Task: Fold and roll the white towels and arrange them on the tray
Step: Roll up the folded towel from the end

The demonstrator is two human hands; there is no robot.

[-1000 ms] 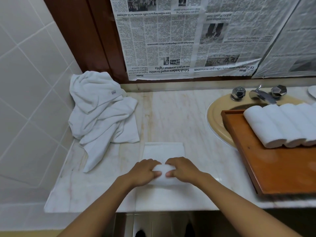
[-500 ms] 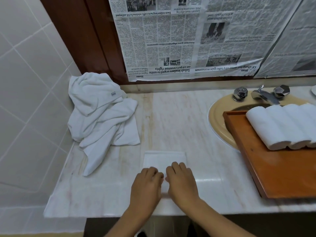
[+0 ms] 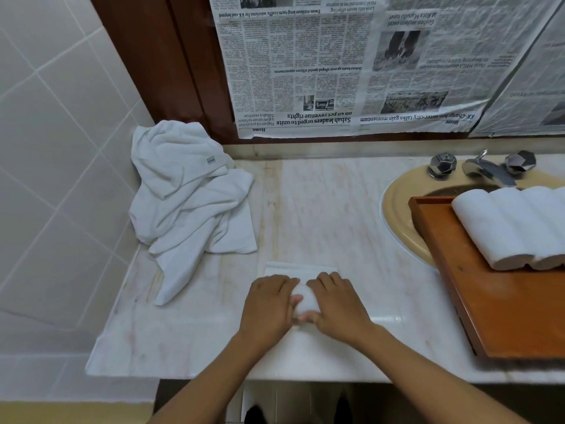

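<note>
I risk a skewed, slack roll: if my left hand [image 3: 269,304] and right hand [image 3: 336,304] push unevenly, the towel [image 3: 304,298] cones. The fingers [image 3: 328,281] of both hands curl over the roll and grip it, thumbs at its near side. It lies near the counter's [image 3: 321,209] front edge, with its flat tail just beyond my fingertips. The tray [image 3: 489,301] sits at the right.

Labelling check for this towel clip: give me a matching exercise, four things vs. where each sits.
Things:
1. rolled towels
2. towel pile
3. tray
4. half-rolled towel

Places:
a. across the sink
b. under the left hand and right hand
c. on the tray
d. against the wall

Pairs: 1-c, 2-d, 3-a, 4-b.
</note>
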